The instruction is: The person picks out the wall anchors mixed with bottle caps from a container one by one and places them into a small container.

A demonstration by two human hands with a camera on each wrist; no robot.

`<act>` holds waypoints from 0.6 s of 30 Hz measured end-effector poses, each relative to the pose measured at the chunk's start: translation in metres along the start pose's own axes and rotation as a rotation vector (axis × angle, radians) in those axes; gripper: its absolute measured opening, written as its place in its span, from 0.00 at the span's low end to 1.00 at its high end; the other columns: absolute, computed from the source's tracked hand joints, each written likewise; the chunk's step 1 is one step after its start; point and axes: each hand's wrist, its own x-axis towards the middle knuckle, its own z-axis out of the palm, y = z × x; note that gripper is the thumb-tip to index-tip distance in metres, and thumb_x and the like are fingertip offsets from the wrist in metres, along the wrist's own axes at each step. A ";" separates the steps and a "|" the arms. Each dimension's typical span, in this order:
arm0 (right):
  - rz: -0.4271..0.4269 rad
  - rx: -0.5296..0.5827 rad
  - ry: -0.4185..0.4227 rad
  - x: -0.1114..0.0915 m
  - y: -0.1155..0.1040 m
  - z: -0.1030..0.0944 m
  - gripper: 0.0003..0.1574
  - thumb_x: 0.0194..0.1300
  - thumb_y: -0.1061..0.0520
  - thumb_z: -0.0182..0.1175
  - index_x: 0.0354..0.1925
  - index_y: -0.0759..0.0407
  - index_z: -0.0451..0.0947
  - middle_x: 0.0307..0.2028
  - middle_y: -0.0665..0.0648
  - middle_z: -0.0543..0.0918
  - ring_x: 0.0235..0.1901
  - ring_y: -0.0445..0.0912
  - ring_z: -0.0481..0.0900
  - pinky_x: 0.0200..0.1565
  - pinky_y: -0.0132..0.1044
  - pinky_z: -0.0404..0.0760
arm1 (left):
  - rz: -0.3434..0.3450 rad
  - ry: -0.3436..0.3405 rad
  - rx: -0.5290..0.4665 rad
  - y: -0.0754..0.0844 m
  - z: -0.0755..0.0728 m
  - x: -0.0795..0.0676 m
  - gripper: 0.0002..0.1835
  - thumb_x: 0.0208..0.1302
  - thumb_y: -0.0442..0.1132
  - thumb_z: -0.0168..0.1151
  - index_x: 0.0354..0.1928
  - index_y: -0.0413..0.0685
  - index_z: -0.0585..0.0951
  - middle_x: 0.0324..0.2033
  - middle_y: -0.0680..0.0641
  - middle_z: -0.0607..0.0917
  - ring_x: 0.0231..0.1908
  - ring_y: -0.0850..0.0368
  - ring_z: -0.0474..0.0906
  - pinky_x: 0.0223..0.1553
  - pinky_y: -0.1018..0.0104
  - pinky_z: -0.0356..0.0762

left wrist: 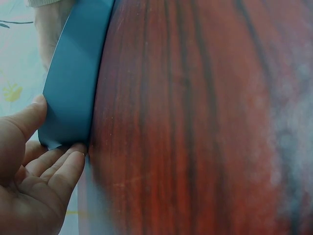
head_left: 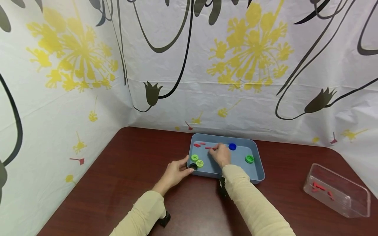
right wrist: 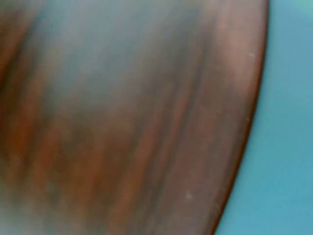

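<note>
A blue-grey tray [head_left: 239, 164] stands on the table, and its near left corner is held by my left hand [head_left: 174, 171]. In the left wrist view, the thumb lies on the tray's wall [left wrist: 73, 83] and the fingers curl around the corner. My right hand [head_left: 221, 155] reaches inside the tray, pinching a thin red stick [head_left: 208, 147] at its fingertips. Other small red pieces [head_left: 197, 145] lie to the left. Two light green round caps [head_left: 199, 163] and a black cap [head_left: 193, 166] sit near my left hand. The right wrist view leaves the right hand out.
Farther right in the tray are a blue cap [head_left: 232, 146] and a green cap [head_left: 249, 159]. A clear plastic box [head_left: 339, 193] with several red pieces [head_left: 319, 186] stands on the right of the dark wooden table [head_left: 118, 183]. A patterned sheet [head_left: 177, 65] hangs behind.
</note>
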 end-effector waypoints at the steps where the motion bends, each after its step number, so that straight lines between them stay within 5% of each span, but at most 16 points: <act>1: 0.003 0.021 0.005 0.000 0.000 -0.001 0.10 0.54 0.58 0.64 0.29 0.65 0.79 0.28 0.62 0.84 0.25 0.50 0.78 0.27 0.39 0.76 | -0.001 -0.001 0.002 0.000 0.000 0.000 0.35 0.61 0.42 0.64 0.68 0.40 0.63 0.64 0.39 0.68 0.56 0.48 0.76 0.49 0.61 0.79; 8: 0.068 0.156 0.013 0.001 0.006 -0.011 0.12 0.55 0.58 0.64 0.33 0.67 0.81 0.25 0.62 0.85 0.17 0.41 0.76 0.22 0.30 0.73 | -0.010 -0.014 0.016 -0.003 0.001 -0.001 0.36 0.62 0.44 0.63 0.69 0.42 0.62 0.65 0.39 0.68 0.56 0.47 0.75 0.49 0.60 0.79; 18: 0.116 0.356 -0.043 -0.003 0.018 -0.034 0.13 0.62 0.59 0.59 0.40 0.69 0.75 0.29 0.64 0.82 0.19 0.38 0.71 0.23 0.30 0.71 | -0.001 -0.007 0.026 -0.002 0.001 -0.001 0.35 0.62 0.43 0.63 0.68 0.41 0.63 0.65 0.39 0.68 0.56 0.47 0.76 0.49 0.60 0.79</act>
